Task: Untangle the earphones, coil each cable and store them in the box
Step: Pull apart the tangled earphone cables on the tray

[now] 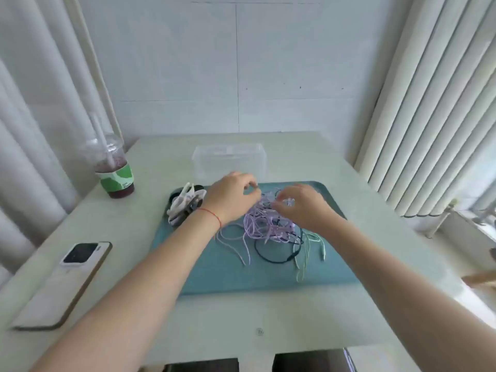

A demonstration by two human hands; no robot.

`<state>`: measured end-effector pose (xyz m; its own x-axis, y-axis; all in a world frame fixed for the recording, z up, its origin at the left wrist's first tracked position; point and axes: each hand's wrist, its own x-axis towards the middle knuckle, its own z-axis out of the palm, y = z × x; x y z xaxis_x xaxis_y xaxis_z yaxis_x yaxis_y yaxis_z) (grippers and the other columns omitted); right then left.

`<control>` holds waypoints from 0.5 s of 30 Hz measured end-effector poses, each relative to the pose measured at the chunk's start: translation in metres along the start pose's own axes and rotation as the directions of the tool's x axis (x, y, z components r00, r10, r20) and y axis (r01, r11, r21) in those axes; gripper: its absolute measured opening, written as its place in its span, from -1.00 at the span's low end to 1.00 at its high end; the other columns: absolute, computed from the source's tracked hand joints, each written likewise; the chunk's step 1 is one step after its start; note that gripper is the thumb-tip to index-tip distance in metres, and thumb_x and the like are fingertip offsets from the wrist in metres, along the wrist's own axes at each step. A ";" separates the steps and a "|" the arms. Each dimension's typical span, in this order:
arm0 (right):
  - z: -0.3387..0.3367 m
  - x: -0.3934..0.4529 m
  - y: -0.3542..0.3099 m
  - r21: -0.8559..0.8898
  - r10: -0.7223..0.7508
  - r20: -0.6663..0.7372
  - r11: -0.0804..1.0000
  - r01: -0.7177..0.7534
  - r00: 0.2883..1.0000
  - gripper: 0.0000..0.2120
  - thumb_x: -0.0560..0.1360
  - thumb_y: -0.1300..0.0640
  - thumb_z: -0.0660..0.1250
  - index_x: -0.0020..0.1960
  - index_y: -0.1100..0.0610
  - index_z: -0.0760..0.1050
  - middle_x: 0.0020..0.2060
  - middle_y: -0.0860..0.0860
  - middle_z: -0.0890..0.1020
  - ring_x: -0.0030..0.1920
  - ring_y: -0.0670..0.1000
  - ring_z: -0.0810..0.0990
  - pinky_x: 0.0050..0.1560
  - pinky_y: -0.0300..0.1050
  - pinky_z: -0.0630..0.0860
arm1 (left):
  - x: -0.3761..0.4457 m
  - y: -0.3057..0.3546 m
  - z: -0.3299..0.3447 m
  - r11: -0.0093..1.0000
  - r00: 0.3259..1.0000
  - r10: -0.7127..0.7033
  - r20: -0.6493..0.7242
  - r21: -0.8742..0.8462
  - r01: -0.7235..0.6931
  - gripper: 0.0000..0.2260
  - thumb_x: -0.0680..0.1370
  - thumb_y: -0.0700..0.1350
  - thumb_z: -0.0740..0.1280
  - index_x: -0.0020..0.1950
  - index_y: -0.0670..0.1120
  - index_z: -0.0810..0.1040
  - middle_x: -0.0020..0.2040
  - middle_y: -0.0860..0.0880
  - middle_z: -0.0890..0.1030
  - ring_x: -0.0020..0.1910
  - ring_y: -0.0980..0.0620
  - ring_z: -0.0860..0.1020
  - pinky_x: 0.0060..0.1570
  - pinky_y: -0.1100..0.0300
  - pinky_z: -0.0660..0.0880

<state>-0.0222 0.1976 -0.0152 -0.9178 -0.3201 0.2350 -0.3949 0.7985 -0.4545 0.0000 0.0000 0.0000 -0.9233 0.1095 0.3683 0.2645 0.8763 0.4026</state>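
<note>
A pale desk (308,312) is standing against a white panelled wall (241,63). White curtains (32,103) are hanging at left, while daylight is coming through cream vertical blinds (434,116) at right.

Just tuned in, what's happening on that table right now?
A person has both hands in a tangle of earphone cables on a teal mat. The left hand and right hand pinch at strands on top of the heap. The clear box behind looks empty, so nothing seems stored yet. A drink cup and phone sit left.
</note>
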 end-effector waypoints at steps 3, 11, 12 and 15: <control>0.009 -0.010 0.000 -0.219 0.065 0.181 0.975 -0.024 0.981 -0.71 0.49 -0.22 0.31 0.00 -0.02 0.57 0.07 -0.03 0.50 0.20 0.01 0.39 0.21 0.03 0.34 | -0.009 0.002 0.010 0.995 0.929 -0.083 0.360 0.084 0.056 -0.72 0.49 0.19 0.36 0.10 0.08 0.61 0.07 0.03 0.57 0.05 0.01 0.54 0.07 0.11 0.49; -0.030 -0.023 0.002 -0.040 0.100 -0.191 0.993 -0.110 0.977 -0.80 0.57 0.08 0.25 0.02 0.09 0.63 -0.03 0.06 0.58 0.00 0.10 0.54 -0.02 -0.05 0.51 | -0.019 0.010 -0.008 0.980 0.982 -0.171 0.079 0.114 0.161 -0.88 0.54 0.02 0.36 -0.13 0.02 0.64 -0.11 0.06 0.66 -0.08 0.01 0.60 -0.04 0.13 0.54; -0.035 -0.020 0.004 -0.010 0.107 -0.218 0.994 -0.112 0.970 -0.82 0.56 0.11 0.25 -0.01 0.12 0.61 -0.06 0.07 0.60 -0.06 0.11 0.56 -0.08 -0.06 0.51 | -0.015 0.009 -0.013 0.979 0.984 -0.176 0.037 0.107 0.171 -0.89 0.54 0.00 0.36 -0.10 0.02 0.66 -0.11 0.05 0.67 -0.08 0.01 0.60 -0.04 0.12 0.54; -0.045 -0.007 0.014 0.116 0.158 -0.256 0.984 -0.133 0.954 -0.87 0.56 0.11 0.27 -0.04 0.14 0.55 -0.19 0.09 0.63 -0.21 0.13 0.57 -0.21 -0.05 0.48 | 0.003 0.007 -0.020 0.976 0.975 -0.211 -0.069 0.041 0.214 -0.92 0.52 -0.02 0.40 -0.12 0.02 0.66 -0.10 0.04 0.67 -0.08 -0.02 0.60 -0.05 0.10 0.54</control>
<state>-0.0189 0.2337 0.0152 -0.9269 -0.0480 0.3723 -0.2720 0.7695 -0.5779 0.0049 -0.0029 0.0210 -0.9369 -0.1101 0.3317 0.0493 0.8980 0.4372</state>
